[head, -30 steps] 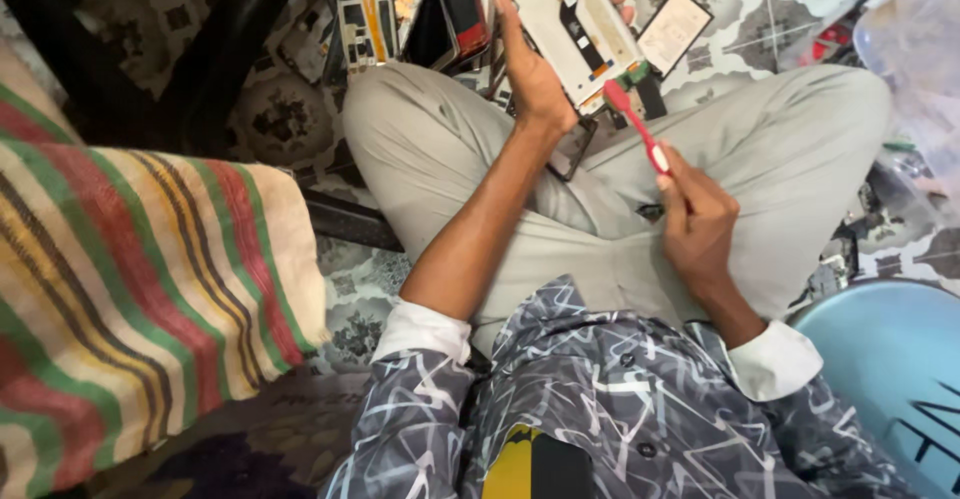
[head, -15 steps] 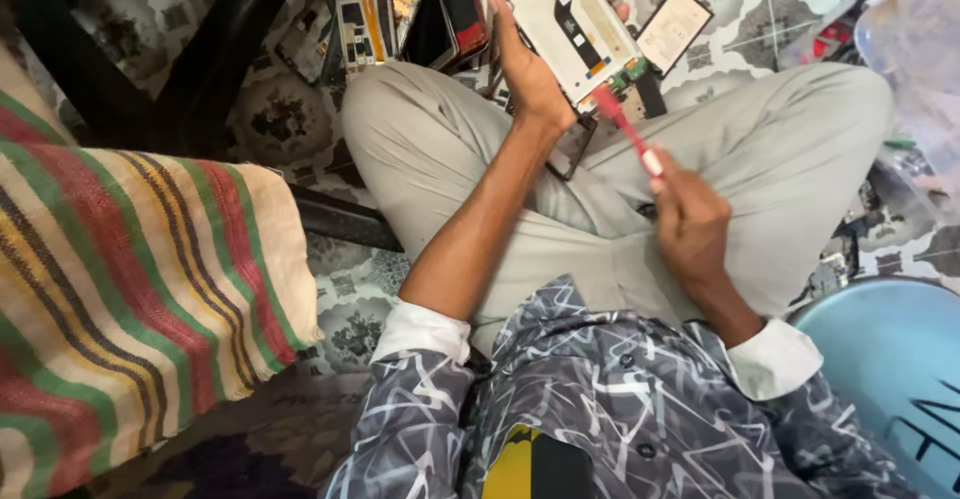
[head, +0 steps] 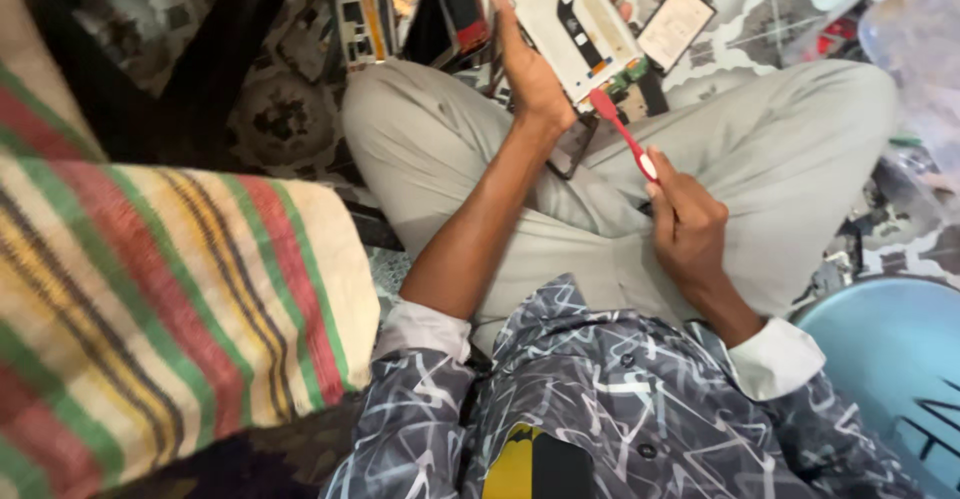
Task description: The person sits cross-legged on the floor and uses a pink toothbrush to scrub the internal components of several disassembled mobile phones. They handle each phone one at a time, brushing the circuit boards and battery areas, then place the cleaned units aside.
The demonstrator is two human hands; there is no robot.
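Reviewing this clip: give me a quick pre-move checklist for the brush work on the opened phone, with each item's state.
1. Left hand grips the opened phone firmly: ok.
2. Right hand holds the red brush by its handle: ok.
3. Brush head meets the phone's lower edge: ok.
4. Phone's inner side faces the camera: ok.
5. Brush bristles clean: cannot tell.
6. Loose parts on the floor lie apart from both hands: ok.

Single head-worn view, looking steeply down (close in) over crossed legs [head: 620, 169], floor beyond
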